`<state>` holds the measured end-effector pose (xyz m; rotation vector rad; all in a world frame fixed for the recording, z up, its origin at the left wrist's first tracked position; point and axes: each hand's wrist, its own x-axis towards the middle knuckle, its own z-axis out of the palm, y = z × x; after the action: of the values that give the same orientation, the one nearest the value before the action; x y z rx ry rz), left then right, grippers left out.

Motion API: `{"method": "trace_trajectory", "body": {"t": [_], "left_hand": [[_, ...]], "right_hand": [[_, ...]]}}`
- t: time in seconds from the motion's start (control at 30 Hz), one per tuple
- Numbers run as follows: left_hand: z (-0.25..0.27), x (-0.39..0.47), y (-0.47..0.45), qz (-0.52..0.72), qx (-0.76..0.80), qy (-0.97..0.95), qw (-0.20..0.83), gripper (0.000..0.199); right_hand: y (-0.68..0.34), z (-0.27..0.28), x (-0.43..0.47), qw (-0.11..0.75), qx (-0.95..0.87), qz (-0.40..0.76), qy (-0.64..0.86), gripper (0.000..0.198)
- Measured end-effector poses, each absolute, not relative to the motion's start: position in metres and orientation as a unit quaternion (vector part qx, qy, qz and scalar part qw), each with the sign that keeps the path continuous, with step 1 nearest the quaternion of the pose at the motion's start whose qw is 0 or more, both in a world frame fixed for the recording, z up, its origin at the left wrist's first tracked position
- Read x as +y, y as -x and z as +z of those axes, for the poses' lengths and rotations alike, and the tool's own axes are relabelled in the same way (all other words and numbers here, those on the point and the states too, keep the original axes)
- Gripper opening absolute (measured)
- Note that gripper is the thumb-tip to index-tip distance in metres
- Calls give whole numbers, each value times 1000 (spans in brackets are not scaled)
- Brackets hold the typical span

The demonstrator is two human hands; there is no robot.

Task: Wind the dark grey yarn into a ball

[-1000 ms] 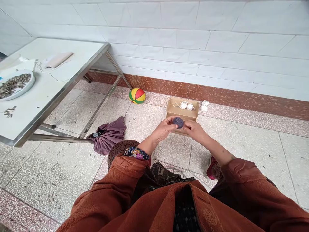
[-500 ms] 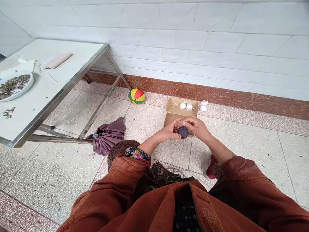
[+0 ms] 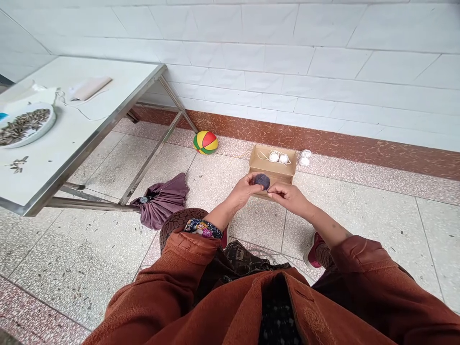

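Note:
My left hand is closed around a small dark purple-grey ball of yarn, which shows above the thumb. Just right of the ball, my right hand pinches at its lower edge; a bit of dark yarn seems to run to the fingertips, though it is too thin to see clearly. Below and beyond both hands, an open cardboard box lies on the floor, partly covered by them. Two white yarn balls with loose strands rest in its far part. More white yarn balls sit on the floor right of it.
A metal-framed white table stands at the left, bearing a bowl of seed-like bits and a rolled cloth. A striped ball lies by the wall. Folded purple fabric is on the tiled floor near my stool.
The dark yarn ball has moved up and left in my left hand. My right hand has shifted from the ball's top to its lower right side.

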<state>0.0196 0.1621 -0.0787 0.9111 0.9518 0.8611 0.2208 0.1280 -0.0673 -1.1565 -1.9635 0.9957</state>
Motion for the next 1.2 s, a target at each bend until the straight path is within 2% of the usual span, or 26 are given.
{"method": "trace_trajectory", "body": {"t": [0.13,0.3,0.37,0.47,0.63,0.77,0.87,1.0,1.2], "left_hand": [[-83,160,-19,313,470,-491,663,59],[-80,154,-20,266,362,-523,724,91],[-76,153,-20,270,296,-512,760,96],[-69,152,-19,295,243,-481,789,86],[-64,153,-18,362,289,-404,789,56],[-72,158,-18,413,362,-365,752,47],[-80,161,-18,393,436,-410,698,47],[-87,159,-21,314,460,-499,664,57],[-80,152,-26,283,304,-519,747,91]], "right_hand": [[-222,-57,130,343,-737,399,424,18],[-223,-61,140,394,-695,371,474,21],[-223,-67,143,395,-672,382,497,23],[-225,-76,145,386,-645,400,525,27],[-225,-83,144,361,-672,359,538,25],[-222,-79,136,330,-725,353,492,18],[-221,-70,132,311,-753,376,442,16],[-223,-61,133,331,-754,377,424,16],[-227,-71,142,398,-672,387,491,20]]}}
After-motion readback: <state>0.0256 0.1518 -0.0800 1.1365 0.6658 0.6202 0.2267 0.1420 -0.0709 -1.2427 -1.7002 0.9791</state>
